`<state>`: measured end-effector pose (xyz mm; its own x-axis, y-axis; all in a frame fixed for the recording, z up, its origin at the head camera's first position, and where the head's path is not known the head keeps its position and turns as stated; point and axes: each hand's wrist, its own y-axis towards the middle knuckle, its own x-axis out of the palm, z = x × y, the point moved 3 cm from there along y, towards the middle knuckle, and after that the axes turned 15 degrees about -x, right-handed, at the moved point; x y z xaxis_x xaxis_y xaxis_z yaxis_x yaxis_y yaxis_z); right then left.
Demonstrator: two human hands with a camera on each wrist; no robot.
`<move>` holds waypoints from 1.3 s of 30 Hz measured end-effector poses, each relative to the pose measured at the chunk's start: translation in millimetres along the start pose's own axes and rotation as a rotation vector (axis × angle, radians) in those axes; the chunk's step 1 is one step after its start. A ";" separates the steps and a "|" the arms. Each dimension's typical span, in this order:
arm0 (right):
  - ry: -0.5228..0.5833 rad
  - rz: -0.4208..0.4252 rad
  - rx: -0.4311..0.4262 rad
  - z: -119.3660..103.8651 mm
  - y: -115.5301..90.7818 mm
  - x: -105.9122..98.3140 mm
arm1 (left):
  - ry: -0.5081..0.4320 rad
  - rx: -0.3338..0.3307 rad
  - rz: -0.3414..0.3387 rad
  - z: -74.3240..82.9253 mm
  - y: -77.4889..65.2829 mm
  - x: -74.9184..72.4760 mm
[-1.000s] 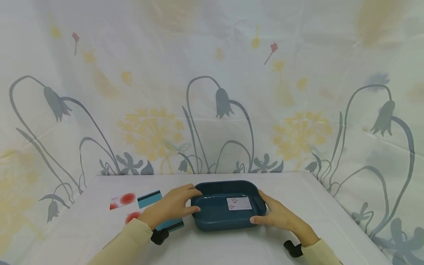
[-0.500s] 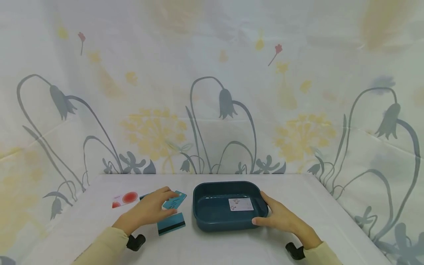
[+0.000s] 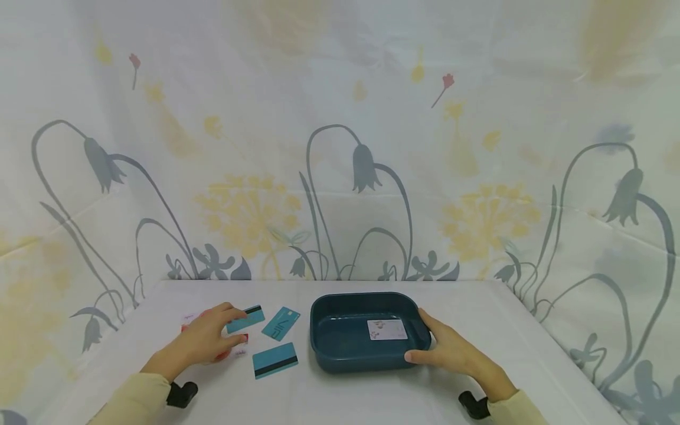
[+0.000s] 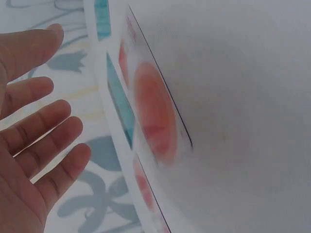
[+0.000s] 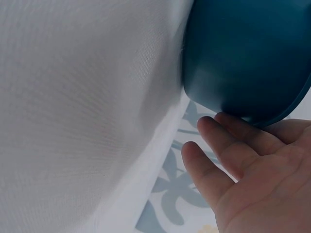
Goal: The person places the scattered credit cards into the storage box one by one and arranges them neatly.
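So the right hand (image 3: 448,351) sits at the bin's (image 3: 340,339) three to four o'clock, fingers pretty straight and spread wide along that end, thumb over the front corner, most likely so the bin can't skid on the cloth (image 3: 340,398). The white card (image 3: 387,329) lies flat inside, off-center toward three o'clock, probably because the floor is level and nothing pins it. Outside, the VIP card (image 3: 281,323) is at the bin's nine o'clock, with a striped card (image 3: 275,360) between eight and nine; they're apart, so I'd guess each is easy to get at. The left hand (image 3: 207,335) is farther out at nine, over the red cards (image 4: 154,116), fingers loosely fanned and holding nothing. Can't tell if a fingertip touches anything.
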<state>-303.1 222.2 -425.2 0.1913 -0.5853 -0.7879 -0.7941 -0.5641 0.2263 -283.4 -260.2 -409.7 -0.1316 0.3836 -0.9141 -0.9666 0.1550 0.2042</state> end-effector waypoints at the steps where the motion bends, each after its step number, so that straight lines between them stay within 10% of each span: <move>1: -0.001 0.001 -0.002 -0.1 -0.2 -0.2 | 0.008 -0.015 -0.006 -3.7 -0.1 -1.4; 17: -0.009 -0.006 0.026 2.3 -1.0 -1.6 | 0.066 -0.154 -0.043 -56.4 -0.8 -15.8; 39: 0.001 -0.012 0.017 -0.3 0.4 -1.0 | 0.011 -0.216 -0.125 -78.9 15.8 -13.8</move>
<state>-303.4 222.3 -424.2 0.2017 -0.5794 -0.7897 -0.8013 -0.5613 0.2072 -314.2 -334.8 -421.5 -0.0093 0.3631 -0.9317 -0.9999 0.0023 0.0108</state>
